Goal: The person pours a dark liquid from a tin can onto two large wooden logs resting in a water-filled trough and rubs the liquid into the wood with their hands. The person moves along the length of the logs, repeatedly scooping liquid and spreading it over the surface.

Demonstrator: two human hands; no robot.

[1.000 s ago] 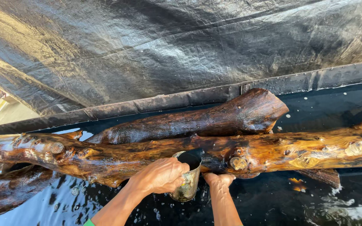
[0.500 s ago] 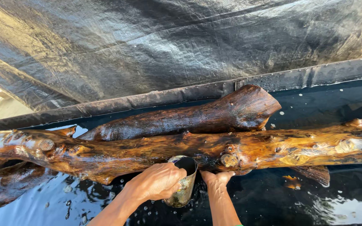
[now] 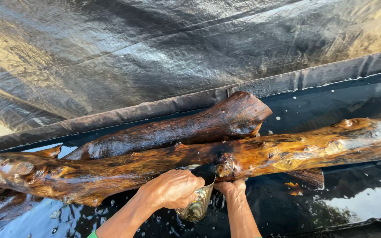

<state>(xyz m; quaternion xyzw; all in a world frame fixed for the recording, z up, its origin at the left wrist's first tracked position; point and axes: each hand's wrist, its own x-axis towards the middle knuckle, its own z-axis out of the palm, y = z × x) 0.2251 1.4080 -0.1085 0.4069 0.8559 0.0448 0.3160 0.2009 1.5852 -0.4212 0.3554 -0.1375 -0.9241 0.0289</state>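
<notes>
I've got the metal can [image 3: 198, 200] tipped toward the long wet log [image 3: 199, 163], its mouth right against the knotty underside, so whatever it carries lands on the wood and not back in the dark water [image 3: 340, 202]. My left hand [image 3: 170, 189] is wrapped tight round the can's side to hold that tilt, while my right hand [image 3: 230, 186] presses up under the knot just beside the rim, fingers curled on the wood to steady it. A shorter, darker log [image 3: 186, 128] lies behind, touching the long one, against the edge of the black liner [image 3: 155, 108] that walls this basin.
</notes>
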